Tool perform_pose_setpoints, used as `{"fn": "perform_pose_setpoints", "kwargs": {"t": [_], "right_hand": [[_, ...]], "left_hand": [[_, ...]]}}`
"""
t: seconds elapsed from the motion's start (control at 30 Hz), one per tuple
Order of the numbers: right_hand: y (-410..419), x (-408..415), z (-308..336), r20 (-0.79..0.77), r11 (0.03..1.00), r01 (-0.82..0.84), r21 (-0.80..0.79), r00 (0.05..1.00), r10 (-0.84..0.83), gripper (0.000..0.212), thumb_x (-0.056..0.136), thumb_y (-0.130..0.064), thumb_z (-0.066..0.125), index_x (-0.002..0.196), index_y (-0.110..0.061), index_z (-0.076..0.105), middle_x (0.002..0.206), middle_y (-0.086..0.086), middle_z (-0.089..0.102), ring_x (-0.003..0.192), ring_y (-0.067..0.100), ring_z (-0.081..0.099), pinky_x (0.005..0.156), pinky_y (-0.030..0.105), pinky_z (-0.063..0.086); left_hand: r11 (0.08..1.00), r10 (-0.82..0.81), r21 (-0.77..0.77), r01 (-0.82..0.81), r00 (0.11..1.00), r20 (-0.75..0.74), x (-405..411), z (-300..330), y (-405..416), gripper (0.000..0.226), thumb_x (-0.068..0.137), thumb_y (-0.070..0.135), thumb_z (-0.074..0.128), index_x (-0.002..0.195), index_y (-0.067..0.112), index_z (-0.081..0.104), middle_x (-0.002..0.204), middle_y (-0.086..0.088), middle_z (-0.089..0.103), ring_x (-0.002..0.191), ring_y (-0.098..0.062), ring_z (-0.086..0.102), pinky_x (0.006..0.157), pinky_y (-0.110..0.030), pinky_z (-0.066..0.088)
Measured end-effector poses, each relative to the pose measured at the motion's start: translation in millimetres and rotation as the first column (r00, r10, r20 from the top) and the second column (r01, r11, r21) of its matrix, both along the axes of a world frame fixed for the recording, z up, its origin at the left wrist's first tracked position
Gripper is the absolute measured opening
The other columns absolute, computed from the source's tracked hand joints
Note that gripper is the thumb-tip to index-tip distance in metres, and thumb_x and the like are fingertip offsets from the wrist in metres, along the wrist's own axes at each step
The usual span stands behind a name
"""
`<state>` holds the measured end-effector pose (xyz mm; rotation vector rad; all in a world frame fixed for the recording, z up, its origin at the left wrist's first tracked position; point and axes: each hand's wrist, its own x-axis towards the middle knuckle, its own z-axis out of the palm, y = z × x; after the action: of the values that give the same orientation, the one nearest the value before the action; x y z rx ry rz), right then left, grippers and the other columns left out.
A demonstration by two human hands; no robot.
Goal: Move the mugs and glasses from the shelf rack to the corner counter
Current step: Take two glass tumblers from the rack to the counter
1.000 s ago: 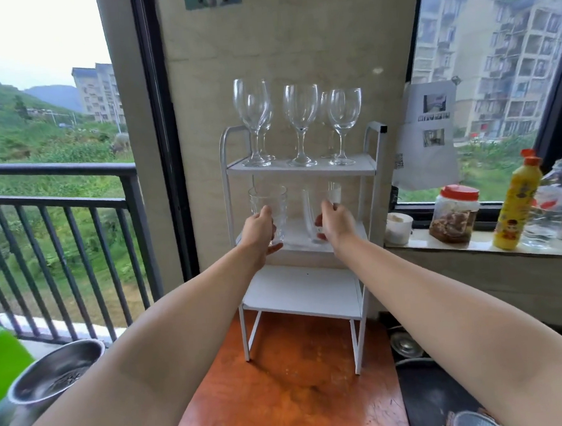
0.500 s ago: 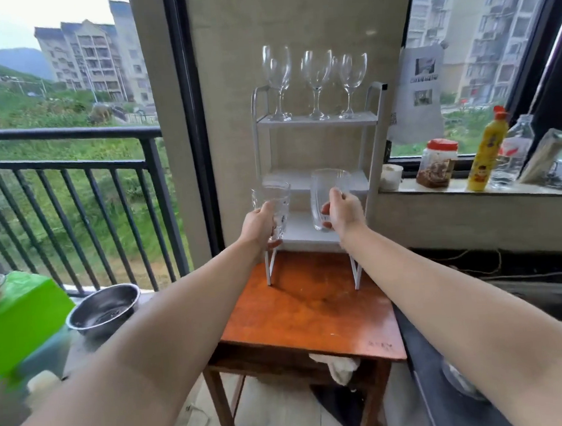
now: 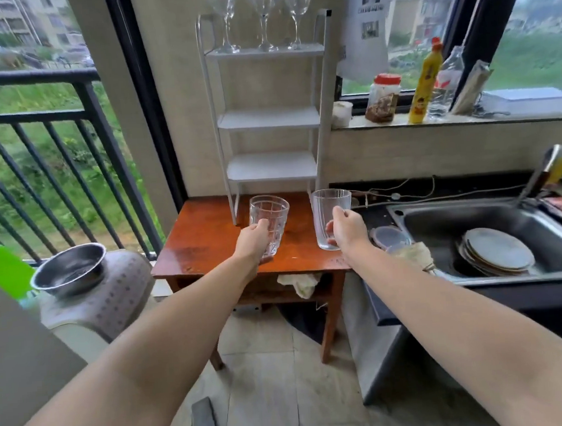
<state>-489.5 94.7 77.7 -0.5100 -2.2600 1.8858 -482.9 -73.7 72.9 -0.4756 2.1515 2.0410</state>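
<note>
Left grip: the left hand [image 3: 254, 240] grasps the patterned glass [image 3: 269, 221], fingers curled round its lower half, glass upright.
Right grip: the right hand [image 3: 346, 229] grasps the ribbed glass [image 3: 330, 209], thumb and fingers wrapped round its lower body, glass upright.
Position of held glasses: both are held in front of the shelf rack [image 3: 268, 114], over the wooden surface [image 3: 205, 241]; whether they touch it cannot be told. The two glasses are apart, side by side, the ribbed one nearer the sink.
Shelf rack: white, three tiers, standing at the back of the wooden surface against the wall. Middle and bottom tiers carry nothing visible.
Top tier: wine glasses [image 3: 263, 14] stand upright in a row; their bowls are cut off by the upper edge of the view, so the exact count is uncertain.
Sink: the sink [image 3: 419, 216] lies to the right of the wooden surface, with a stack of plates [image 3: 497, 251] inside.
Window ledge: a red-lidded jar [image 3: 383, 97], a yellow bottle [image 3: 425, 83] and a clear bottle [image 3: 443, 85] stand in a row, near one another.
Left side: a steel bowl [image 3: 69, 269] rests on a covered stool beside the balcony railing [image 3: 34, 130].
Under the wooden surface: a crumpled cloth [image 3: 299, 283] hangs from the lower shelf.
</note>
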Motion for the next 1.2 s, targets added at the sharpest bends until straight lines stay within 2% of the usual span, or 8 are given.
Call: {"fn": "perform_pose_setpoints", "kwargs": {"t": [0.17, 0.37, 0.5, 0.67, 0.77, 0.9, 1.1, 1.2], "right_hand": [[71, 42, -22, 0.052, 0.992, 0.122, -0.009, 0.991, -0.122, 0.037, 0.096, -0.024, 0.035, 0.063, -0.012, 0.047, 0.063, 0.003, 0.049, 0.063, 0.02, 0.048, 0.071, 0.039, 0.045], [181, 110, -32, 0.091, 0.966, 0.257, 0.026, 0.962, -0.258, 0.04, 0.094, -0.024, 0.036, 0.058, -0.011, 0.047, 0.057, 0.002, 0.051, 0.058, 0.02, 0.05, 0.068, 0.039, 0.046], [277, 178, -38, 0.111, 0.924, 0.378, 0.049, 0.918, -0.382, 0.041, 0.096, -0.025, 0.036, 0.059, -0.011, 0.048, 0.059, 0.003, 0.051, 0.058, 0.019, 0.048, 0.069, 0.037, 0.045], [376, 267, -44, 0.125, 0.832, 0.548, 0.083, 0.823, -0.554, 0.042, 0.097, -0.026, 0.037, 0.059, -0.011, 0.048, 0.06, 0.002, 0.051, 0.059, 0.018, 0.049, 0.073, 0.038, 0.049], [428, 327, -43, 0.13, 0.754, 0.65, 0.101, 0.742, -0.657, 0.042, 0.097, -0.026, 0.036, 0.06, -0.012, 0.049, 0.062, 0.001, 0.052, 0.069, 0.024, 0.052, 0.081, 0.04, 0.051], [486, 404, -45, 0.124, 0.603, 0.794, 0.078, 0.593, -0.796, 0.042, 0.098, -0.024, 0.035, 0.06, -0.013, 0.047, 0.06, 0.001, 0.052, 0.059, 0.018, 0.048, 0.073, 0.038, 0.047], [559, 506, -51, 0.188, 0.351, 0.929, 0.113, 0.327, -0.926, 0.043, 0.096, -0.027, 0.034, 0.059, -0.014, 0.05, 0.062, 0.0, 0.054, 0.078, 0.028, 0.057, 0.087, 0.046, 0.051], [595, 547, -53, 0.176, 0.232, 0.964, 0.128, 0.208, -0.962, 0.044, 0.097, -0.028, 0.034, 0.058, -0.014, 0.049, 0.064, 0.003, 0.054, 0.076, 0.028, 0.055, 0.086, 0.046, 0.052]], "left_hand": [[0.991, -0.11, -0.077, 0.108, 0.994, -0.018, 19, -17, 73, 0.028, 0.093, 0.028, 0.039, 0.077, 0.016, 0.058, 0.087, -0.009, 0.056, 0.076, -0.023, 0.054, 0.074, -0.034, 0.045], [0.97, -0.229, -0.084, 0.228, 0.974, 0.003, 56, -30, 191, 0.03, 0.091, 0.026, 0.041, 0.071, 0.013, 0.058, 0.085, -0.013, 0.055, 0.068, -0.024, 0.052, 0.068, -0.035, 0.047], [0.937, -0.344, -0.048, 0.346, 0.938, 0.049, 95, -38, 293, 0.032, 0.095, 0.028, 0.04, 0.102, 0.006, 0.063, 0.09, -0.018, 0.059, 0.075, -0.029, 0.058, 0.065, -0.036, 0.054], [0.87, -0.492, 0.053, 0.49, 0.867, 0.08, 156, -43, 409, 0.025, 0.094, 0.028, 0.044, 0.079, 0.013, 0.055, 0.067, -0.002, 0.047, 0.055, -0.012, 0.044, 0.047, -0.022, 0.047], [0.786, -0.618, 0.061, 0.615, 0.781, 0.086, 199, -41, 476, 0.036, 0.094, 0.029, 0.044, 0.112, 0.004, 0.06, 0.075, -0.004, 0.05, 0.06, -0.013, 0.047, 0.06, -0.027, 0.048], [0.655, -0.755, 0.104, 0.748, 0.652, 0.067, 259, -37, 560, 0.038, 0.094, 0.023, 0.043, 0.118, -0.002, 0.058, 0.067, -0.002, 0.051, 0.057, -0.014, 0.05, 0.057, -0.026, 0.047], [0.427, -0.903, 0.082, 0.9, 0.42, 0.091, 343, -41, 671, 0.02, 0.091, 0.027, 0.044, 0.092, 0.013, 0.058, 0.074, -0.002, 0.054, 0.07, -0.018, 0.057, 0.077, -0.039, 0.055], [0.31, -0.947, 0.046, 0.95, 0.304, 0.102, 380, -45, 727, 0.023, 0.089, 0.027, 0.043, 0.072, 0.015, 0.054, 0.067, 0.0, 0.047, 0.062, -0.014, 0.048, 0.063, -0.03, 0.052]]}}
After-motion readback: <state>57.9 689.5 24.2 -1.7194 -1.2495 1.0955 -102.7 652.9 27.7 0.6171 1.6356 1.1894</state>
